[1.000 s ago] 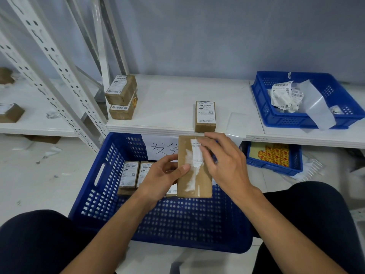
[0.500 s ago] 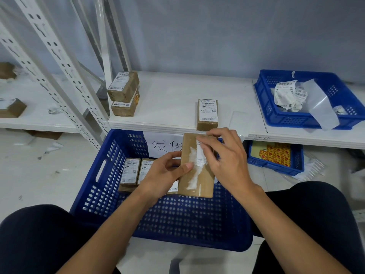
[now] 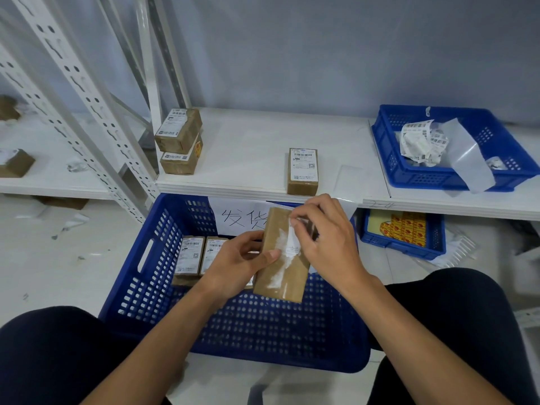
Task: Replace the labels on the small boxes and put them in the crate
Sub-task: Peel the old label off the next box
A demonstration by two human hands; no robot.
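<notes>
over the crate [image 3: 140,258], clear of the two labelled boxes [image 3: 190,257] down inside. gripping the box [image 3: 277,279] by its left edge with the left hand [image 3: 236,267], thumb over the front, guessing just to brace it. pinching the torn label [image 3: 293,244] near the top with the right hand [image 3: 327,238], seemingly to peel it off. pointed long-ways away toward the shelf [image 3: 251,159], far end tipped slightly right, label face up.
</notes>
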